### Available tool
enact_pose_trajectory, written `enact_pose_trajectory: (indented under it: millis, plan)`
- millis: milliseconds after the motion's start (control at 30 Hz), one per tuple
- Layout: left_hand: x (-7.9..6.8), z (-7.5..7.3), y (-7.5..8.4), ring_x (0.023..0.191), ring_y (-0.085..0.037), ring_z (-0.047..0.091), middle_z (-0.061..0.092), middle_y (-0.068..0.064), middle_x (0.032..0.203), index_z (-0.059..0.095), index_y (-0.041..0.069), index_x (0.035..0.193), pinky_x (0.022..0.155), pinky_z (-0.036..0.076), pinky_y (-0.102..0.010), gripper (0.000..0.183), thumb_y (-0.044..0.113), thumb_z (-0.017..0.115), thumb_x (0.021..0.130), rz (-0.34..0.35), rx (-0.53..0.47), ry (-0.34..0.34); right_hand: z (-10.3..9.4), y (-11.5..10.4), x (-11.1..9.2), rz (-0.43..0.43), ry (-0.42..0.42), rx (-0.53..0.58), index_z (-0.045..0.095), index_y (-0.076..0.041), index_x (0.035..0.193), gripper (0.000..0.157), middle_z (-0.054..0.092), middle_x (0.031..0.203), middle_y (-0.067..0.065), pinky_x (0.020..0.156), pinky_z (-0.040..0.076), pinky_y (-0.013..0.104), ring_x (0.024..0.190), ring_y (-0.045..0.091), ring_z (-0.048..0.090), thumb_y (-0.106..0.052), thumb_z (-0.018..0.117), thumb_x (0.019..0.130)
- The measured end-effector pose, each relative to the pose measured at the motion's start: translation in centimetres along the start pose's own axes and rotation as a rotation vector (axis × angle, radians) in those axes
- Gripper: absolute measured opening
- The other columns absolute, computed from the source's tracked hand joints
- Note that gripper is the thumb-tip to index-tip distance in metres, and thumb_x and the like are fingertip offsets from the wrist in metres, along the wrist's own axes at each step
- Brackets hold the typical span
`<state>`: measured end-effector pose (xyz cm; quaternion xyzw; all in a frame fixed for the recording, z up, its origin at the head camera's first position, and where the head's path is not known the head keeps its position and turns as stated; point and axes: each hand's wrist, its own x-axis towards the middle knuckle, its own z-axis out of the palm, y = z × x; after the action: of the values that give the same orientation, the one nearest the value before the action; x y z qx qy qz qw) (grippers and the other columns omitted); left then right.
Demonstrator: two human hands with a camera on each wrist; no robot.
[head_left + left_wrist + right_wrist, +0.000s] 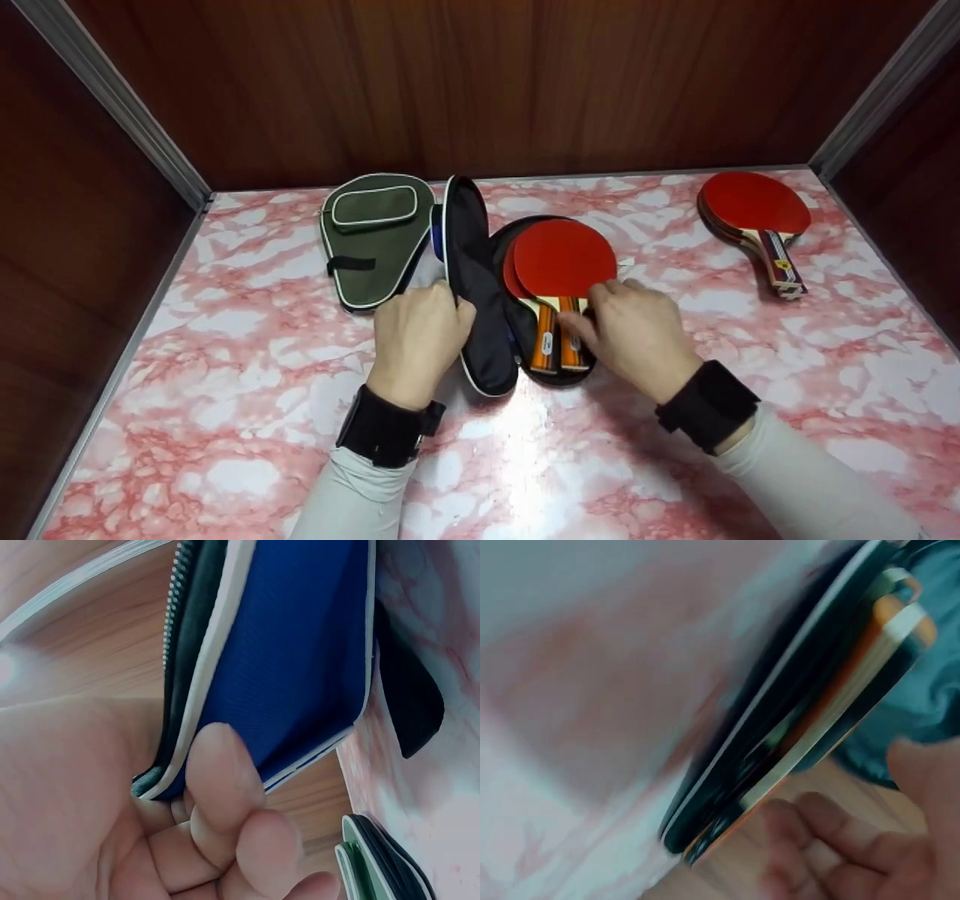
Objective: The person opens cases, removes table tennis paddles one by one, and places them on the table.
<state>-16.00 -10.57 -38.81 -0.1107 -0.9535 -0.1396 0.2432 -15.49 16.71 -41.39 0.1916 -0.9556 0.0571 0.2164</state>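
Note:
A blue racket case (pixel 289 637) with white piping and a black lining stands opened on the table. My left hand (pixel 420 334) grips the edge of its raised lid (pixel 476 300) between thumb and fingers. Two red table tennis rackets (pixel 564 259) lie overlapping in the case's other half (pixel 517 225), their orange-striped handles (pixel 547 341) toward me. Over the right side of these rackets hovers my right hand (pixel 637 334), its fingers loosely bent. In the right wrist view that hand is blurred and appears apart from the rackets.
Left of the opened case lies a green racket case (pixel 375 251) with white piping and a black strap. A stack of red rackets (pixel 754 202) sits at the back right. Brown wooden panels (pixel 480 90) wall the marbled table (pixel 247 405) at the back and sides.

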Motion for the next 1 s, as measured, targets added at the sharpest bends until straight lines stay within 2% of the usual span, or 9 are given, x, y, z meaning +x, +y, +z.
enact_pose_trajectory:
  millis: [67,233,400,467,633,833,1000]
  plan:
    - [0.0,0.0,0.1,0.057,-0.043,0.068,0.065,-0.015,0.059,0.061,0.008,0.061,0.047,0.049,-0.054,0.031,0.017,0.071,0.089,-0.004,0.001,0.001,0.2,-0.5,-0.2,0.009,-0.041,0.003,0.056,-0.005,0.079,0.057,0.050,0.069,0.008,0.050,0.050,0.048,0.062,0.035,0.061,-0.052,0.080,0.099]
    - [-0.1,0.3,0.3,0.057,-0.041,0.068,0.066,-0.014,0.060,0.064,0.007,0.064,0.049,0.049,-0.054,0.029,0.018,0.073,0.089,0.000,-0.003,0.006,0.5,-1.0,-0.4,0.061,-0.126,0.036,0.054,-0.008,0.078,0.060,0.044,0.068,0.004,0.048,0.047,0.043,0.057,0.030,0.057,-0.059,0.080,0.097]
    - [-0.1,0.6,0.3,0.059,-0.041,0.069,0.068,-0.015,0.063,0.068,0.004,0.069,0.051,0.050,-0.054,0.027,0.019,0.075,0.090,0.006,-0.002,0.011,0.4,-0.9,-0.1,0.167,-0.287,0.090,0.055,-0.011,0.075,0.056,0.049,0.069,0.004,0.053,0.049,0.046,0.058,0.026,0.057,-0.055,0.074,0.102]
    - [-0.1,0.5,0.3,0.060,-0.042,0.069,0.068,-0.015,0.063,0.069,0.004,0.071,0.051,0.050,-0.054,0.026,0.020,0.075,0.091,0.002,-0.003,0.010,0.4,-0.8,-0.1,0.193,-0.321,0.100,0.058,-0.009,0.077,0.051,0.053,0.071,0.005,0.057,0.052,0.050,0.061,0.028,0.060,-0.051,0.072,0.103]
    - [-0.1,0.5,0.3,0.058,-0.041,0.068,0.067,-0.013,0.061,0.069,0.004,0.070,0.050,0.049,-0.054,0.027,0.020,0.074,0.091,-0.001,-0.010,0.007,0.6,-0.4,0.0,0.214,-0.311,0.100,0.062,-0.007,0.082,0.041,0.057,0.074,0.005,0.062,0.055,0.057,0.067,0.033,0.066,-0.043,0.071,0.101]
    - [-0.2,0.5,0.3,0.058,-0.040,0.068,0.066,-0.013,0.061,0.068,0.004,0.070,0.049,0.049,-0.053,0.027,0.020,0.075,0.091,0.006,-0.011,0.021,0.8,0.2,-0.3,0.224,-0.307,0.069,0.057,-0.011,0.080,0.038,0.052,0.062,0.002,0.054,0.050,0.053,0.057,0.028,0.060,-0.041,0.070,0.101]
    - [-0.1,0.6,0.5,0.058,-0.041,0.068,0.066,-0.013,0.062,0.069,0.004,0.070,0.050,0.049,-0.053,0.025,0.018,0.075,0.090,0.023,-0.028,0.028,0.9,0.7,-0.5,0.215,-0.297,0.055,0.057,-0.011,0.081,0.038,0.052,0.061,0.001,0.053,0.049,0.052,0.055,0.027,0.058,-0.040,0.072,0.100]
